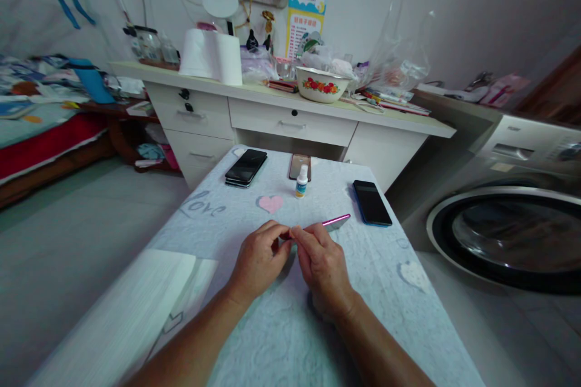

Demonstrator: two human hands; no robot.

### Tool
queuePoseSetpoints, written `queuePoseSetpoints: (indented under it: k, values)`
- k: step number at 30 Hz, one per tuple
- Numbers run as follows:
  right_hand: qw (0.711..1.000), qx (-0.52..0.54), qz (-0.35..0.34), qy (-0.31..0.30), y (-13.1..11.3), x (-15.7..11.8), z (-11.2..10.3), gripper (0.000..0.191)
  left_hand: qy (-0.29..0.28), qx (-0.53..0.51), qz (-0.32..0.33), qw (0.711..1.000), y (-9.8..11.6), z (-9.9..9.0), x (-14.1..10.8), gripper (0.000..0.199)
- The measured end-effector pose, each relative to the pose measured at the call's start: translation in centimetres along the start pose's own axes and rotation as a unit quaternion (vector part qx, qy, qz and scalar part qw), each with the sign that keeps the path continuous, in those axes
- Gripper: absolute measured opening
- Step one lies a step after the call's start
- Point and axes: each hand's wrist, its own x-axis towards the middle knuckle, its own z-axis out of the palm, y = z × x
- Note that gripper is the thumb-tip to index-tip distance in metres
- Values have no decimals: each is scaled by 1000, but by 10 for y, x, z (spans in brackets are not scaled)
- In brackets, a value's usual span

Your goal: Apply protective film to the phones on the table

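Observation:
A thin phone [336, 222] with a bright magenta edge is held tilted just above the cloth-covered table. My right hand [324, 266] is closed around it, and its far end sticks out past the knuckles. My left hand [262, 257] is closed too, thumb and fingers pinched at the near end, touching the right fingertips. Most of the phone is hidden by my hands. Beyond them stands a small white spray bottle [301, 181] with a blue and yellow label. Behind it lies a brownish phone [295, 164]; a dark blue-edged phone [371, 202] rests at the right.
A stack of black phones [246, 166] lies at the table's far left. White paper or cloth [131, 302] covers the near-left edge. Across the back runs a white desk [290, 124] bearing a flowered bowl [322, 84] and a paper roll [229, 60]. A washing machine [503, 151] stands right.

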Motion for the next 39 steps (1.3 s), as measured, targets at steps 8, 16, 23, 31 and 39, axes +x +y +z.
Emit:
queuePoseSetpoints:
  k: [8, 16, 23, 31, 39]
  values:
    - [1000, 8, 5, 21, 10, 2, -2, 26, 8, 0, 5, 1000, -3, 2, 0, 11]
    - [998, -7, 34, 54, 32, -1, -7, 27, 10, 2, 2, 1000, -5, 2, -1, 11]
    - [995, -14, 72, 74, 44, 1, -16, 25, 13, 1, 5, 1000, -4, 1, -1, 12]
    - [989, -20, 98, 109, 57, 3, -21, 24, 16, -8, 9, 1000, -6, 2, -1, 14]
    - [983, -47, 125, 126, 69, 3, -25, 27, 14, -9, 7, 1000, -6, 2, -2, 14]
